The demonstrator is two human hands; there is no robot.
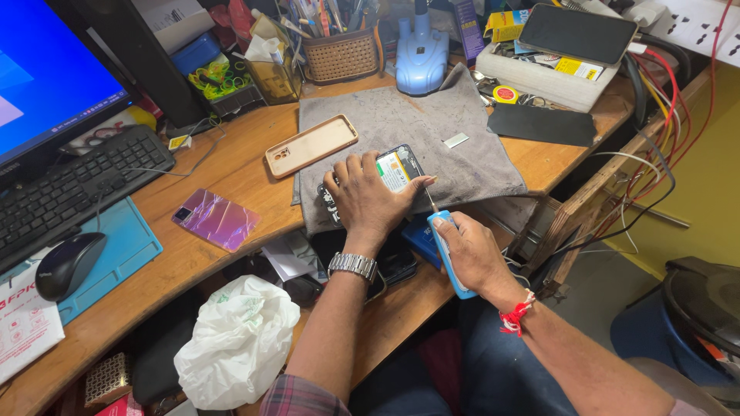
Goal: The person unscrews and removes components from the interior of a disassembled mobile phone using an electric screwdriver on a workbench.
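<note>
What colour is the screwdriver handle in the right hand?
Blue with white, on the screwdriver in the right hand; head view.

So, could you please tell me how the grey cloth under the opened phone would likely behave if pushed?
The grey cloth looks floppy: its front edge droops over the desk. Pushed, it would probably bunch rather than slide whole, as the left hand presses the opened phone onto it.

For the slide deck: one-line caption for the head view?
Left hand steadies an opened phone on a grey cloth while the right hand works a blue screwdriver at its edge.
</note>
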